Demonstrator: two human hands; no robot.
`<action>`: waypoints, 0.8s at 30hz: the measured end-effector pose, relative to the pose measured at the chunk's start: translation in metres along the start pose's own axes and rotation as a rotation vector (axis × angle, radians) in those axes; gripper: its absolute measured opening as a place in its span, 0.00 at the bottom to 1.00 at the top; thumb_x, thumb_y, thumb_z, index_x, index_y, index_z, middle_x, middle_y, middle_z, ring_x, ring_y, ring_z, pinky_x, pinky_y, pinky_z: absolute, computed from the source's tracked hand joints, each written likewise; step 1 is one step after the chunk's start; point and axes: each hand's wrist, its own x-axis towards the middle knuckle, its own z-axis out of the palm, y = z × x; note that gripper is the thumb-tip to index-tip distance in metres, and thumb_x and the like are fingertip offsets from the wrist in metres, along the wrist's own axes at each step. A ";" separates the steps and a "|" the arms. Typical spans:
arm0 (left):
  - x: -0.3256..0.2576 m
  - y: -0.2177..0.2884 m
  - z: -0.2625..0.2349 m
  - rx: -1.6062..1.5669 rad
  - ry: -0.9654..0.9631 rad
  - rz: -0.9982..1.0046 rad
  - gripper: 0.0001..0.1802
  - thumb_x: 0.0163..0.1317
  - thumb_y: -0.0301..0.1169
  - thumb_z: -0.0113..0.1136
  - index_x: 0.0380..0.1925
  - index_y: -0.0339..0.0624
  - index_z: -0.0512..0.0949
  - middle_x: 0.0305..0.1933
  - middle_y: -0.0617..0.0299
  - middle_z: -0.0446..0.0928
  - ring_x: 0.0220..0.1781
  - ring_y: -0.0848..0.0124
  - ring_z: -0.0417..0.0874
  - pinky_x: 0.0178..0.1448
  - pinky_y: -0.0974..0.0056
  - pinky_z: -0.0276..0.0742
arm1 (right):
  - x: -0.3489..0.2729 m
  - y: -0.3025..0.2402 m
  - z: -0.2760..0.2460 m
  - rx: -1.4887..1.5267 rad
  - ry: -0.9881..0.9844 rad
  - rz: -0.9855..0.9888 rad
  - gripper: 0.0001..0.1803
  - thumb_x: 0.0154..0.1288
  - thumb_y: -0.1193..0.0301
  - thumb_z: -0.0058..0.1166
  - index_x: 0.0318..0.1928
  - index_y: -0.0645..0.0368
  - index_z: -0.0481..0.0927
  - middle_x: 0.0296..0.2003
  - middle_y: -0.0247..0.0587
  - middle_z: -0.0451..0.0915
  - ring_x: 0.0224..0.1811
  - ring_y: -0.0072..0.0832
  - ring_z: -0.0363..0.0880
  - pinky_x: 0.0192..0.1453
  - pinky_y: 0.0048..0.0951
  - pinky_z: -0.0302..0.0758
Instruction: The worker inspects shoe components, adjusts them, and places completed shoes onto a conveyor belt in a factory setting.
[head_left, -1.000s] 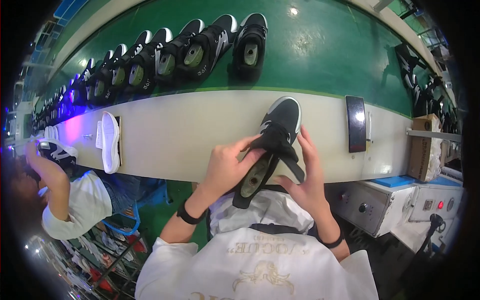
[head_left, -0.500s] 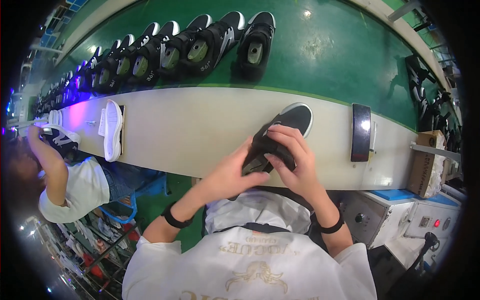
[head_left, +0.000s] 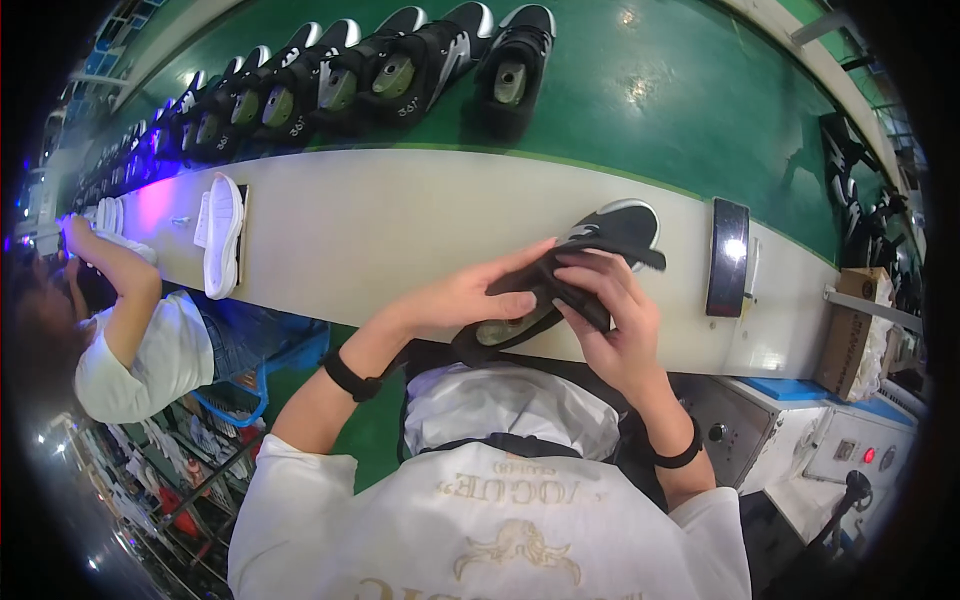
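A black sneaker (head_left: 612,226) with a pale toe rim is tilted over the near side of the pale bench, toe pointing away to the right and heel toward me. My left hand (head_left: 468,298) grips its left side, thumb across the opening. On the other side, my right hand (head_left: 622,325) is closed on a black flap at the shoe's opening, perhaps the tongue or a strap. One end of that flap sticks out to the right past my fingers. Inside the heel a light patch of the insole shows; my fingers hide much of the middle.
Black sneakers (head_left: 400,75) stand in a long row on the green surface beyond the bench (head_left: 380,230). White soles (head_left: 224,235) lie left, a dark curved block (head_left: 727,258) right. A co-worker (head_left: 150,340) sits left. A control box (head_left: 740,425) and carton (head_left: 850,330) stand right.
The sneaker has moved a little right and tilted, and its heel now shows nearer to me. My right hand has drawn the black flap to the right. The co-worker's arm has shifted.
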 end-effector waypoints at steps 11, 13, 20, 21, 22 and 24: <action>0.003 -0.014 -0.003 0.228 0.216 0.202 0.21 0.70 0.38 0.58 0.59 0.40 0.77 0.57 0.53 0.81 0.59 0.66 0.81 0.62 0.63 0.75 | 0.010 0.000 -0.013 -0.082 -0.165 0.001 0.19 0.53 0.75 0.66 0.47 0.62 0.79 0.45 0.45 0.81 0.49 0.45 0.78 0.55 0.41 0.74; 0.003 -0.006 -0.017 0.536 0.306 0.082 0.16 0.70 0.36 0.57 0.48 0.38 0.83 0.41 0.52 0.84 0.41 0.66 0.86 0.47 0.63 0.79 | 0.014 -0.003 -0.010 -0.103 -0.231 -0.073 0.19 0.54 0.72 0.66 0.47 0.62 0.79 0.45 0.45 0.81 0.48 0.45 0.78 0.55 0.41 0.73; -0.019 0.055 0.009 0.576 0.532 0.044 0.08 0.64 0.31 0.62 0.37 0.39 0.84 0.32 0.55 0.84 0.33 0.58 0.85 0.37 0.63 0.80 | 0.045 -0.005 -0.034 -0.218 -0.549 -0.002 0.38 0.54 0.46 0.65 0.55 0.63 0.77 0.50 0.50 0.80 0.52 0.47 0.78 0.58 0.41 0.74; -0.033 0.063 0.025 0.332 0.592 -0.206 0.06 0.62 0.31 0.62 0.36 0.42 0.84 0.32 0.56 0.84 0.35 0.57 0.85 0.38 0.61 0.80 | 0.050 -0.005 -0.041 -0.131 -0.653 0.042 0.40 0.54 0.45 0.66 0.58 0.63 0.76 0.52 0.51 0.79 0.54 0.48 0.77 0.60 0.41 0.73; -0.045 0.056 0.035 0.448 0.494 -0.090 0.06 0.62 0.27 0.61 0.38 0.39 0.83 0.36 0.53 0.84 0.38 0.57 0.86 0.40 0.62 0.82 | 0.055 -0.003 -0.047 -0.105 -0.717 0.017 0.43 0.51 0.51 0.70 0.63 0.61 0.72 0.55 0.53 0.77 0.57 0.49 0.76 0.62 0.41 0.73; -0.058 0.036 0.052 0.739 0.349 0.238 0.11 0.61 0.18 0.58 0.44 0.37 0.79 0.49 0.47 0.82 0.44 0.54 0.86 0.46 0.60 0.84 | 0.064 0.006 -0.055 -0.069 -0.775 -0.004 0.43 0.49 0.57 0.72 0.65 0.61 0.71 0.56 0.53 0.77 0.57 0.48 0.75 0.62 0.41 0.73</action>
